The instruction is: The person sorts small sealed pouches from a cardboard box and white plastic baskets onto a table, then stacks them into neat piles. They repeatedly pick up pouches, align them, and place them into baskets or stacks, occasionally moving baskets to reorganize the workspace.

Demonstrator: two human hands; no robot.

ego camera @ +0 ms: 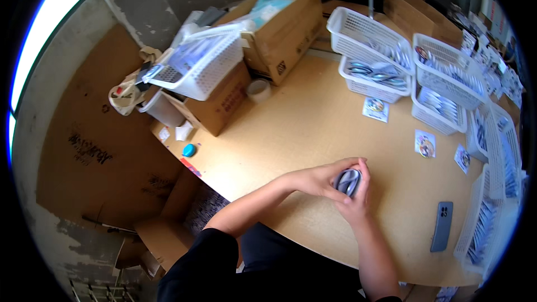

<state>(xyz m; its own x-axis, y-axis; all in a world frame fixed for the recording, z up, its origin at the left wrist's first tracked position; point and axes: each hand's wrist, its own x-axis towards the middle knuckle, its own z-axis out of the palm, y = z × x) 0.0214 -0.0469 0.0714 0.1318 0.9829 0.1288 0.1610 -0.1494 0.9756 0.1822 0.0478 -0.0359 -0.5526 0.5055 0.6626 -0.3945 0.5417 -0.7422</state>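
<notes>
Above the wooden tabletop [306, 121], my left hand [321, 180] and my right hand [358, 203] meet around a small bundle of round, shiny badges [348, 182]. The bundle appears wrapped in clear plastic, and fingers cover its sides. My left hand grips it from the left; my right hand closes on it from the right and the near side. Beyond my hands to the right lie a bagged badge on a card [425, 143], a smaller one [462, 159] and another [376, 109] close to the baskets.
White plastic baskets [375, 79] filled with bagged badges line the far and right edges, some stacked. A smartphone [441, 226] lies at right. At left are a tape roll [259, 91], a blue round object [189, 150], a cardboard box [222, 109] under a basket [209, 79], and a larger open carton [289, 29].
</notes>
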